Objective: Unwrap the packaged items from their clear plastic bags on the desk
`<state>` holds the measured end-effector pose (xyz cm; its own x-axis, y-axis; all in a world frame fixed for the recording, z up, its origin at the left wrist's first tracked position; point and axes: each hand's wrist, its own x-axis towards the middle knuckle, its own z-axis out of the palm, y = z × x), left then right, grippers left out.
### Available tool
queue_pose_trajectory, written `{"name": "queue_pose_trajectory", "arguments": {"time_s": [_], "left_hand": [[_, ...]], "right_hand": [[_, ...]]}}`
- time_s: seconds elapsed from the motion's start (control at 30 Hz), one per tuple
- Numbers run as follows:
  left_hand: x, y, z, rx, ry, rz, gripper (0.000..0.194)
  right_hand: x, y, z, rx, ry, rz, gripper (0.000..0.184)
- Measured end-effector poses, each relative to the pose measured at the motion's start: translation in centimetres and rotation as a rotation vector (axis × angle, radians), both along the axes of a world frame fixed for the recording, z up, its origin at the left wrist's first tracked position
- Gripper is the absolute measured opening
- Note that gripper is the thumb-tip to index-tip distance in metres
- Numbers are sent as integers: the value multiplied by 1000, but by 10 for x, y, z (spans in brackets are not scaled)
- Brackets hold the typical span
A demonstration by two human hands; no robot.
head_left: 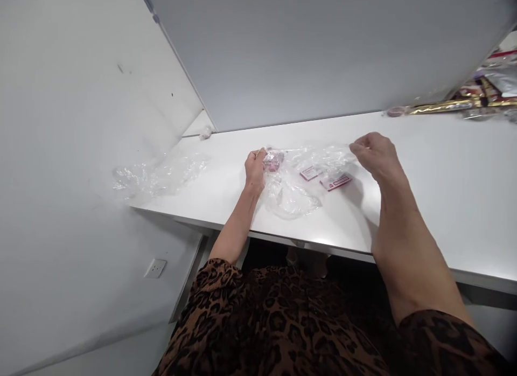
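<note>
A clear plastic bag (319, 154) is stretched between my two hands above the white table. My right hand (375, 154) is closed in a pinch on the bag's right end, raised off the tabletop. At its left end, my left hand (254, 170) is closed on the plastic, its fingertips beside a small pink item (273, 161) seen through clear film. I cannot tell whether that item is inside the bag. Two pink-and-white cards, one to the left (309, 173) and one to the right (336, 182), lie under or beside the bag. More crumpled clear film (293, 199) lies nearer me.
Crumpled clear plastic (161, 174) lies at the table's left end, by the wall. A small wrapped item (205, 132) sits at the back left corner. Gold packaging (440, 106) and other packets are piled at the far right. A grey partition (315, 53) closes off the back.
</note>
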<state>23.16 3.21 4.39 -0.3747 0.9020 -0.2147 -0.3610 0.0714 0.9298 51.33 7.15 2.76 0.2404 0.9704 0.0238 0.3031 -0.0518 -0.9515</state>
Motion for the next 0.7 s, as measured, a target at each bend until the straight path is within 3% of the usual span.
{"name": "queue_pose_trajectory", "arguments": {"time_s": [0.1,0.17,0.33,0.53,0.7], "left_hand": [[6,2,16,13,127,-154,29],[12,6,25,32,221,-258,29],[27,21,37,154,363,-333,28],[29,24,41,206,219,-368,25],[13,18,67,386,75,-298,19]], "right_hand": [[-6,2,-6,169,-33,-136,20],[-11,5,-9,272,42,-142,27],[-20,18,-20,343,77,-144,23],[-27,29,-33,392,171,-85,20],[-25,30,-34,385,188,-72,22]]}}
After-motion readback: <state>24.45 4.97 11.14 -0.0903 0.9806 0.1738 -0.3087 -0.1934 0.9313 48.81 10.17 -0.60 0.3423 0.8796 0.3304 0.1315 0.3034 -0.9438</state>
